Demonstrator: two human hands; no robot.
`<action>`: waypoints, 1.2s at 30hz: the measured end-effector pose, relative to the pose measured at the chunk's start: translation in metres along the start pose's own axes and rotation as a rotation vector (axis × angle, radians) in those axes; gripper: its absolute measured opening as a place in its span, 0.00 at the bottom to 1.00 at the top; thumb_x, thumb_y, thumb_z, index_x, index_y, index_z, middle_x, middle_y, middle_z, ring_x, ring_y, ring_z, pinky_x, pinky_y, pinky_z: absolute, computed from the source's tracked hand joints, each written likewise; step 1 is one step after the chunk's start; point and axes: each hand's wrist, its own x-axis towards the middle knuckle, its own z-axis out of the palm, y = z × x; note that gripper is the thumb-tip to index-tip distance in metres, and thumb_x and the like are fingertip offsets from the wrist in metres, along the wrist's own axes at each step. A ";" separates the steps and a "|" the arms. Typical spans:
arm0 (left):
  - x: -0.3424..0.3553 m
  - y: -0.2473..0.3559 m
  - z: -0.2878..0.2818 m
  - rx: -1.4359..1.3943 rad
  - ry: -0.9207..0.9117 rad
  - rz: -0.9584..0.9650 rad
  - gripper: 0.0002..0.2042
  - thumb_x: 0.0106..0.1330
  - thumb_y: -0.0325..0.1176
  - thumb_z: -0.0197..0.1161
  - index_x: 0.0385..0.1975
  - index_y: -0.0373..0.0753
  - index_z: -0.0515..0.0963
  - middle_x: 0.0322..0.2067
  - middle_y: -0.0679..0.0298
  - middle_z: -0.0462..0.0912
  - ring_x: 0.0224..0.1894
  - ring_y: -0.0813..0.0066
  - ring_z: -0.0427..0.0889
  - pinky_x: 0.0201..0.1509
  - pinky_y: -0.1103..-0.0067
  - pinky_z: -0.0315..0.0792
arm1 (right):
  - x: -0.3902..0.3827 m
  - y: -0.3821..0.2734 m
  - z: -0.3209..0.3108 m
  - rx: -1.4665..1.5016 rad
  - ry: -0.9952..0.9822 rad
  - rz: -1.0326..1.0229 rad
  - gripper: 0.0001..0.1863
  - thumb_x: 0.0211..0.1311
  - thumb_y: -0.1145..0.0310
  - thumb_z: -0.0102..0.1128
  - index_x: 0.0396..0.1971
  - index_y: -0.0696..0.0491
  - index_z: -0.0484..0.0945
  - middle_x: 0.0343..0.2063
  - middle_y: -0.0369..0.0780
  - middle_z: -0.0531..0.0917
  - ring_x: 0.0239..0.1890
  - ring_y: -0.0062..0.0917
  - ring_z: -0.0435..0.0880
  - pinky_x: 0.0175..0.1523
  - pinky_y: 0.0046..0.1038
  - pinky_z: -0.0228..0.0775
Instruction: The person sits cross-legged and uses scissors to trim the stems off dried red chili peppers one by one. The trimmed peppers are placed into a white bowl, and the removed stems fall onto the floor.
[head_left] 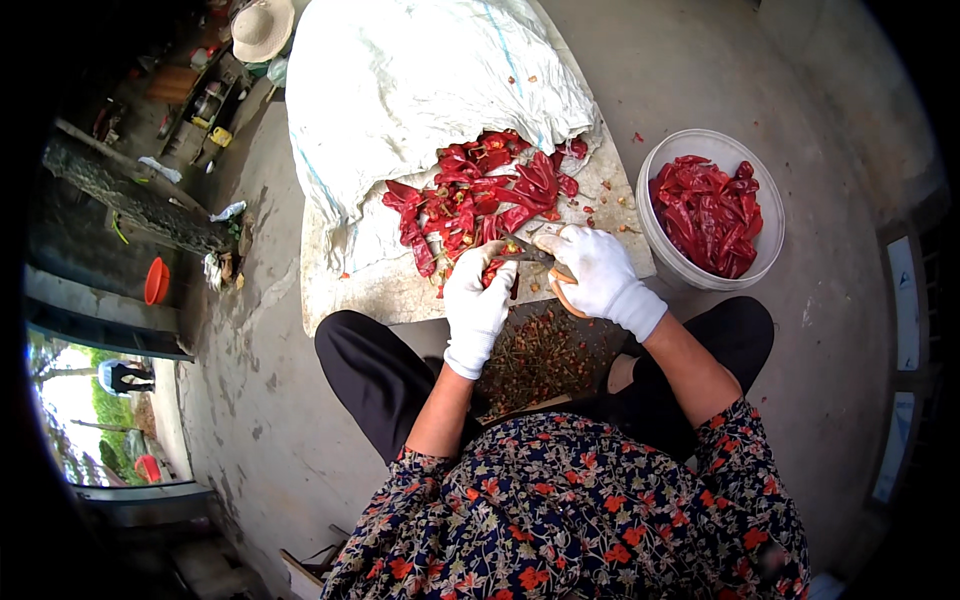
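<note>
My left hand (474,312), in a white glove, pinches a red dried chili pepper (491,270) at the table's near edge. Scissors (530,253) with dark blades and an orange handle are gripped in my right hand (603,272), which also wears a white glove. Their blades point left, toward the pepper and my left fingertips; whether they touch its stem I cannot make out. Just beyond both hands, a heap of red chili peppers (480,195) spills from the mouth of a white woven sack (420,80) lying on the pale low table (365,300).
A white bucket (776,236) holding red peppers stands on the floor at the table's right. Cut stems and bits (545,350) lie between my knees. An orange-red basin (157,281) and a straw hat (262,30) are at the left. Outside the doorway stands a person (125,377).
</note>
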 end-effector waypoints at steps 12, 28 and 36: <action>0.002 -0.019 0.000 0.280 0.168 0.423 0.15 0.60 0.32 0.77 0.45 0.35 0.85 0.40 0.57 0.87 0.42 0.60 0.87 0.50 0.70 0.80 | -0.005 0.000 0.033 0.161 0.093 -0.028 0.13 0.63 0.61 0.63 0.41 0.53 0.83 0.32 0.49 0.85 0.36 0.49 0.86 0.41 0.49 0.78; 0.007 -0.035 0.030 -0.423 -0.038 -0.304 0.19 0.72 0.34 0.70 0.56 0.30 0.80 0.44 0.63 0.86 0.44 0.82 0.80 0.50 0.81 0.78 | 0.000 0.124 0.078 -0.222 0.037 0.451 0.23 0.71 0.52 0.60 0.49 0.59 0.80 0.38 0.58 0.88 0.41 0.55 0.88 0.47 0.51 0.80; -0.001 -0.016 0.015 -0.592 -0.328 -0.471 0.24 0.77 0.51 0.62 0.60 0.36 0.75 0.43 0.64 0.83 0.43 0.78 0.78 0.49 0.78 0.77 | 0.019 0.017 0.024 0.991 -0.129 0.178 0.55 0.57 0.64 0.74 0.80 0.57 0.50 0.71 0.53 0.69 0.57 0.37 0.84 0.60 0.40 0.77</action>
